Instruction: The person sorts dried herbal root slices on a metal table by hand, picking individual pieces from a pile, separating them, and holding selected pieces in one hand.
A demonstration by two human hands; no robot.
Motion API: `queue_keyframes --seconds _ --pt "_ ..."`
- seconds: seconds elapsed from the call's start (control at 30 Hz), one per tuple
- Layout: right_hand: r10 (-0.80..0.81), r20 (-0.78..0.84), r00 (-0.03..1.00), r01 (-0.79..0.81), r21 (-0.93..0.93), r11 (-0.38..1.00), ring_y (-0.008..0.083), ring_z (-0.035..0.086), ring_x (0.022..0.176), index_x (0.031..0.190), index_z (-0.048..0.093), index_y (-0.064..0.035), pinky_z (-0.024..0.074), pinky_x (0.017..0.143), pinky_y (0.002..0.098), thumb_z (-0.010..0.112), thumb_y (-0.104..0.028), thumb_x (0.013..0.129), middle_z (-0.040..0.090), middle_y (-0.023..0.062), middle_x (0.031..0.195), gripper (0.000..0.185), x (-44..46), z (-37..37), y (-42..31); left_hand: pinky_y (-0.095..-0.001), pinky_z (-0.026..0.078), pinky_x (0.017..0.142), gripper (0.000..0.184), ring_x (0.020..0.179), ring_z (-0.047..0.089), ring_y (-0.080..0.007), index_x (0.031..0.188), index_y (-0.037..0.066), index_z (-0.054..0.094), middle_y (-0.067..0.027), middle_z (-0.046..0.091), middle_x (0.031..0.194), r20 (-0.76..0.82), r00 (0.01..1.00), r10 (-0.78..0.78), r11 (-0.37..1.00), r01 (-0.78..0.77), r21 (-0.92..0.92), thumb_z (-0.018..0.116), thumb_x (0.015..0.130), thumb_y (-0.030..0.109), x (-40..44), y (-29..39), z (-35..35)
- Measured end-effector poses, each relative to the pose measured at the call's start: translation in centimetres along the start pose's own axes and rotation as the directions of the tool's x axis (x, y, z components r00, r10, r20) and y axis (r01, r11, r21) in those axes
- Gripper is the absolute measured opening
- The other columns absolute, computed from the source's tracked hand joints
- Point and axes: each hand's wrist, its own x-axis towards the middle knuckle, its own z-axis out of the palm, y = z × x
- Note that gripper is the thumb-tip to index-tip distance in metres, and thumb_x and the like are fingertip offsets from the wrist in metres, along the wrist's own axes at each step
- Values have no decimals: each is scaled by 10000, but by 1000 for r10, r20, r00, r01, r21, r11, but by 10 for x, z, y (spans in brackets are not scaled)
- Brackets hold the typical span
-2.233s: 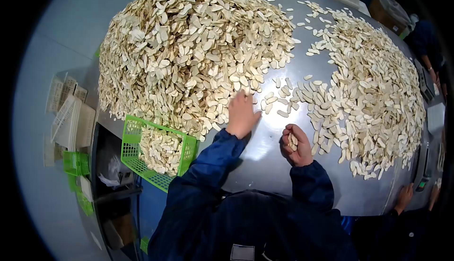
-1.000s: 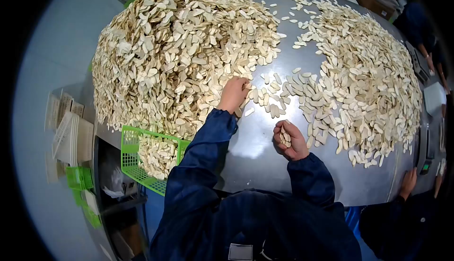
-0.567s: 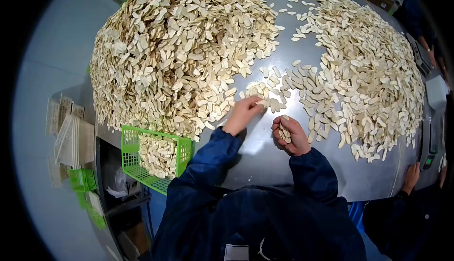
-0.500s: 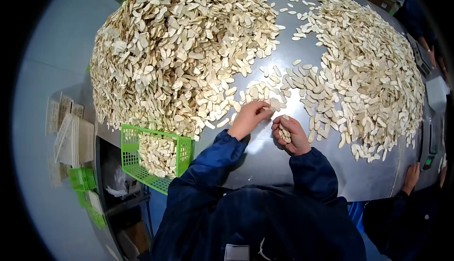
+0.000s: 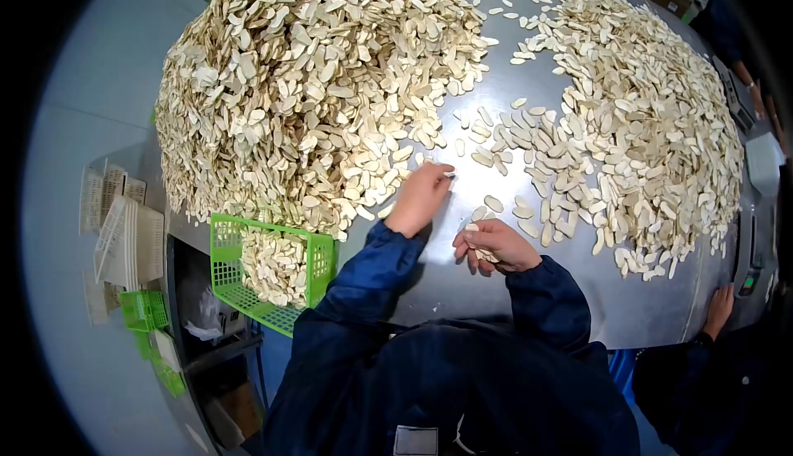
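Right of the one basket (image 5: 320, 268), several slices (image 5: 486, 255) lay inside clasped right fingers (image 5: 477, 242); whether left fingers (image 5: 434, 173) gripped any, I couldn't tell.

Heap (image 5: 314, 92) left on table (image 5: 636, 315), spread (image 5: 652, 134) right, basket (image 5: 320, 266) (slices (image 5: 277, 266) inside) before heap

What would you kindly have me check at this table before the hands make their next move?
1. Slices secure in the right hand: ok, they show within its curled fingers.
2. Left hand free of slices: cannot tell, its fingertips are too small to read.
3. Green basket standing firmly at the table edge: cannot tell, its underside is hidden.
4. Large heap and right-hand pile cleanly separated: not ok, loose slices lie between them.
5. Neighbour's hand apart from both hands: ok, it is over by the far right.
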Motion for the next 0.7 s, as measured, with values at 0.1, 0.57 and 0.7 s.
queue_keyframes --seconds 0.1,0.57,0.7 --pt "21 -89 996 -26 -55 998 142 541 420 1040 607 47 396 341 238 523 -197 922 658 148 773 283 -3 -7 -13 -325 487 720 261 787 627 -246 1075 0 632 -152 638 868 -211 976 -44 998 52 33 573 860 136 -2 -28 -32" --pt "-466 -401 789 523 39 851 98 510 460 1018 581 42 377 387 192 498 -191 964 633 108 797 253 6 -5 -1 -441 463 754 231 849 569 -381 1041 36 645 -200 575 906 -27 999 19 998 -18 55 548 850 122 -13 3 9" --pt "-353 -170 920 369 77 926 105 467 429 977 582 43 361 400 206 430 -220 992 605 113 692 304 4 -2 1 -433 461 760 291 861 556 -388 1111 27 608 -202 560 930 -125 991 -57 994 69 90 562 836 109 -35 14 -8"
